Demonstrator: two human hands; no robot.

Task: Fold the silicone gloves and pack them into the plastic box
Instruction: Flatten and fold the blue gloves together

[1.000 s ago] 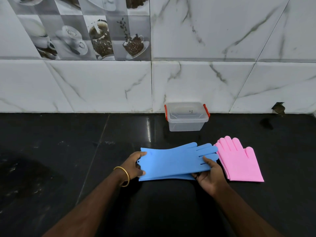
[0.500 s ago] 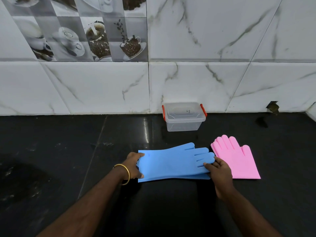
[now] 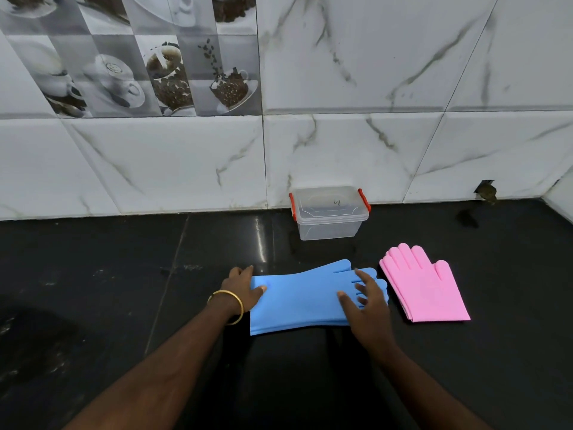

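— Two hands, one stack: what have you got at the far left?

— Item 1. Your left hand (image 3: 245, 287), bangle (image 3: 228, 305) on the wrist, at the cuff end of the blue gloves (image 3: 304, 299). Thumb lies on top of the cuff; the other digits curl at its far edge, so you seem to pinch it. Keep that pinch firm: silicone will likely spring back.

— And the blue gloves themselves?

— Item 2. Two layers, stacked flat on the black counter (image 3: 93, 305), cuffs to your left, fingers to your right. Lower edges sit slightly out of line at the near side. Square them before you fold, or the bundle may come out lopsided.

— Next along?

— Item 3. Your right hand (image 3: 366, 302), spread and loose, resting on the fingers of the blue gloves, gripping nothing. Judged step: bring the finger end over toward the cuff. Slide your fingertips under both layers together, lift and lay them over, then press the crease flat.

— Behind that?

— Item 4. Box (image 3: 329, 212), clear, red latches, against the wall, lid on. It wants opening before anything goes in.

— Far right?

— Item 5. Pink gloves (image 3: 424, 290), stacked flat, just beside the blue fingertips, not yet folded. Keep your fold clear of them.
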